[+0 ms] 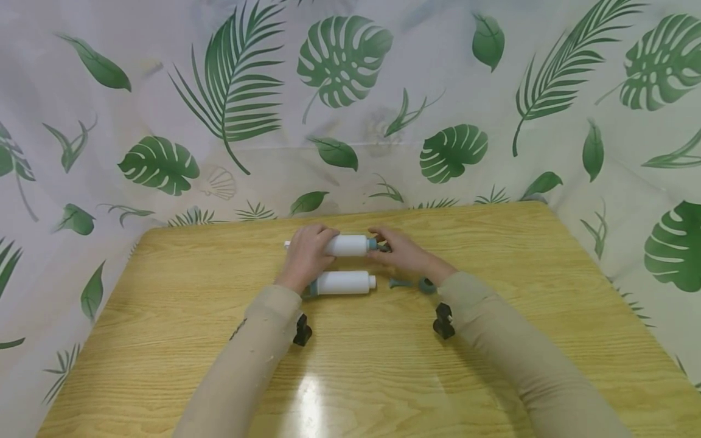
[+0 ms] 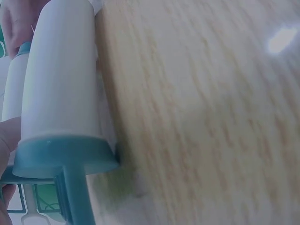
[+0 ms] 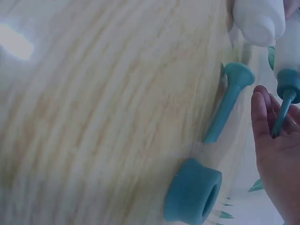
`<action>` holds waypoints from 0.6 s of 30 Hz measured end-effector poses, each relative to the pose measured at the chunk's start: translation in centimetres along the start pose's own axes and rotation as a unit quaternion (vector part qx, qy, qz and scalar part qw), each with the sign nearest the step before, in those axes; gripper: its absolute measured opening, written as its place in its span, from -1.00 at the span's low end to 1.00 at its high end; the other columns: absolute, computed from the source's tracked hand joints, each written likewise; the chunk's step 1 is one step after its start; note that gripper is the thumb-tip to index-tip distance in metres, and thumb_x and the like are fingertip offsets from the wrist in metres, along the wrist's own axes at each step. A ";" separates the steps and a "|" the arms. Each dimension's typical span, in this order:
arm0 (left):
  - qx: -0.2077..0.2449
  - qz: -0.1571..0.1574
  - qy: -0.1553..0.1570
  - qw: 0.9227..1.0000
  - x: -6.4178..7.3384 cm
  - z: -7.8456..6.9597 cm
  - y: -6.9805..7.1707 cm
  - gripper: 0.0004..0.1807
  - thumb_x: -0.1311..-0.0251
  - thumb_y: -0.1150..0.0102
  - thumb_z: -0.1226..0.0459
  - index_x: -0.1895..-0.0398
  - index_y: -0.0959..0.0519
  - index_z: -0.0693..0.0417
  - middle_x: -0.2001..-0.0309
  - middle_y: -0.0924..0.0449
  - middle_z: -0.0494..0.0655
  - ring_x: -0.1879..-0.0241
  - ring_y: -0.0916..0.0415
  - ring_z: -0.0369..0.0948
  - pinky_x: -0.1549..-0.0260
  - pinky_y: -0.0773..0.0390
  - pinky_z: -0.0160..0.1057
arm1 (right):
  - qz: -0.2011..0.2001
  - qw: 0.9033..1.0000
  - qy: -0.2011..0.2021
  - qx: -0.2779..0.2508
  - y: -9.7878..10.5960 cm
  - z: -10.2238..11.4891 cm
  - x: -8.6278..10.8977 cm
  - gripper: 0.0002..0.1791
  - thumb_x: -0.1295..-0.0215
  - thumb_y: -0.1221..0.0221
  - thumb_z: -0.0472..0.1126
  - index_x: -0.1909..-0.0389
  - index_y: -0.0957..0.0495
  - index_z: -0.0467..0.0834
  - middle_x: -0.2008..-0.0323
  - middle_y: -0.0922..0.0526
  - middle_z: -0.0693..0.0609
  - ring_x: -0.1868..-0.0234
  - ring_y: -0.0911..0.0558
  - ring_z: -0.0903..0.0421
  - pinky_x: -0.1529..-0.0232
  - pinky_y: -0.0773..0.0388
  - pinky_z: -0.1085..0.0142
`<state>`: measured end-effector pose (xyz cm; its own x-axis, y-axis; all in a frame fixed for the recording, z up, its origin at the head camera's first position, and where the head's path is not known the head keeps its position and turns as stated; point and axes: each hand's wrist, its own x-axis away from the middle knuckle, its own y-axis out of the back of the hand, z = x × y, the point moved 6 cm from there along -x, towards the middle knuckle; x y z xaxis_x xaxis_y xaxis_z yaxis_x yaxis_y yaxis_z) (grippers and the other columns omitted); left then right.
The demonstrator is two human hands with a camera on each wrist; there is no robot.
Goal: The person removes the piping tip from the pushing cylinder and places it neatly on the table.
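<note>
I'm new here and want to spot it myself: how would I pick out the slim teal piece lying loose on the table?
On the wooden table, find the white bottle lying flat, not the held one. Between its narrow neck and a squat teal ring lies the slim teal piece. Unlike that hollow ring, it is a straight stem, flaring wide at the end nearer the bottle.

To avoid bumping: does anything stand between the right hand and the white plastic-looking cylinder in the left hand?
Nothing visible does: the slender teal spout on the white plastic-looking cylinder points into the right hand.
</note>
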<state>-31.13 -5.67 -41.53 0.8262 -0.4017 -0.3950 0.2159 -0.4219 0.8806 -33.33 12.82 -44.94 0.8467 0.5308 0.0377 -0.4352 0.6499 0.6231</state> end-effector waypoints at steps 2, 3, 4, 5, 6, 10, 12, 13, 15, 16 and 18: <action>-0.001 0.001 0.002 1.000 0.0 0.1 0.0 -0.49 0.12 -0.51 0.30 0.00 -0.61 0.06 0.08 -0.60 0.00 0.05 -0.51 -0.04 -0.08 -0.41 -0.06 | 0.005 1.000 -0.008 0.002 -0.1 0.0 0.1 -0.42 -0.41 -0.07 -0.05 -0.32 -0.25 -0.29 -0.11 -0.47 -0.24 0.01 -0.55 -0.08 0.00 -0.51 0.08; 0.000 0.001 0.002 1.000 0.0 0.1 0.0 -0.50 0.12 -0.51 0.30 0.01 -0.61 0.06 0.09 -0.60 0.00 0.05 -0.51 -0.04 -0.08 -0.41 -0.06 | 0.003 1.000 -0.009 0.008 -0.2 0.0 0.1 -0.46 -0.43 -0.04 -0.04 -0.28 -0.30 -0.28 -0.08 -0.50 -0.21 0.02 -0.55 -0.06 0.02 -0.52 0.10; -0.001 0.002 0.002 1.000 0.0 0.1 -0.1 -0.50 0.12 -0.51 0.30 0.01 -0.61 0.06 0.09 -0.60 0.00 0.06 -0.51 -0.04 -0.07 -0.41 -0.06 | -0.001 1.000 -0.009 0.014 -0.1 0.0 0.1 -0.50 -0.44 -0.03 -0.03 -0.24 -0.35 -0.27 -0.04 -0.52 -0.19 0.03 -0.55 -0.05 0.03 -0.51 0.11; -0.002 0.000 0.000 1.000 0.1 0.2 -0.1 -0.49 0.13 -0.51 0.30 0.01 -0.61 0.06 0.09 -0.60 0.00 0.06 -0.51 -0.04 -0.07 -0.42 -0.07 | -0.006 1.000 -0.009 0.018 -0.1 0.1 0.1 -0.54 -0.43 -0.04 -0.04 -0.19 -0.39 -0.27 -0.02 -0.54 -0.16 0.04 -0.55 -0.04 0.03 -0.51 0.11; -0.002 0.000 -0.001 1.000 0.0 0.2 -0.1 -0.49 0.13 -0.51 0.30 0.01 -0.61 0.06 0.09 -0.60 -0.01 0.07 -0.51 -0.04 -0.07 -0.42 -0.07 | -0.012 1.000 -0.008 0.023 0.0 0.1 0.1 -0.56 -0.42 -0.05 -0.06 -0.16 -0.42 -0.26 0.01 -0.56 -0.15 0.04 -0.54 -0.04 0.03 -0.51 0.11; -0.005 -0.001 -0.005 1.000 -0.1 0.2 0.0 -0.49 0.11 -0.50 0.30 -0.01 -0.60 0.08 0.08 -0.61 0.00 0.06 -0.52 -0.04 -0.06 -0.43 -0.06 | -0.040 0.998 0.006 0.038 0.4 0.2 0.3 -0.60 -0.37 -0.13 -0.13 -0.13 -0.44 -0.26 0.01 -0.57 -0.15 -0.01 -0.53 -0.06 -0.03 -0.48 0.07; -0.007 0.001 -0.003 1.000 -0.2 0.3 0.0 -0.49 0.09 -0.49 0.30 -0.02 -0.59 0.09 0.06 -0.61 0.01 0.05 -0.52 -0.04 -0.07 -0.42 -0.07 | -0.047 0.998 0.007 0.039 0.5 0.1 0.3 -0.61 -0.36 -0.15 -0.15 -0.13 -0.44 -0.25 0.01 -0.57 -0.14 -0.02 -0.53 -0.06 -0.05 -0.48 0.06; -0.007 0.002 -0.002 1.000 -0.2 0.3 0.0 -0.49 0.09 -0.49 0.30 -0.02 -0.59 0.09 0.06 -0.61 0.01 0.05 -0.52 -0.03 -0.07 -0.42 -0.06 | -0.049 0.998 0.007 0.037 0.5 0.0 0.4 -0.61 -0.35 -0.15 -0.16 -0.13 -0.44 -0.24 0.01 -0.57 -0.13 -0.02 -0.53 -0.06 -0.05 -0.48 0.06; -0.008 0.006 0.001 1.000 -0.2 0.4 0.0 -0.49 0.08 -0.48 0.30 -0.03 -0.58 0.10 0.06 -0.61 0.01 0.04 -0.52 -0.03 -0.08 -0.42 -0.07 | -0.048 0.998 0.003 0.032 0.6 -0.2 0.4 -0.62 -0.34 -0.16 -0.18 -0.13 -0.44 -0.22 0.02 -0.58 -0.11 -0.01 -0.54 -0.04 -0.05 -0.48 0.08; -0.006 0.008 0.002 1.000 -0.2 0.5 0.0 -0.50 0.08 -0.48 0.30 -0.02 -0.59 0.10 0.06 -0.62 0.01 0.05 -0.52 -0.03 -0.08 -0.42 -0.06 | -0.047 0.998 0.005 0.032 0.6 -0.3 0.4 -0.61 -0.35 -0.16 -0.18 -0.13 -0.44 -0.23 0.02 -0.58 -0.11 -0.01 -0.54 -0.04 -0.06 -0.48 0.08; -0.005 0.014 0.003 1.000 -0.2 0.5 -0.1 -0.52 0.08 -0.47 0.30 0.00 -0.59 0.10 0.06 -0.62 0.01 0.05 -0.52 -0.03 -0.08 -0.42 -0.06 | -0.044 0.999 0.005 0.029 0.6 -0.4 0.5 -0.61 -0.34 -0.16 -0.20 -0.14 -0.43 -0.24 0.02 -0.57 -0.12 -0.02 -0.53 -0.05 -0.06 -0.48 0.08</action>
<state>-31.62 -5.99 -41.63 0.8351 -0.4086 -0.3684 0.1980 -0.4016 0.8942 -33.29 13.66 -44.85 0.8775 0.4788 -0.0260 -0.3412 0.6616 0.6678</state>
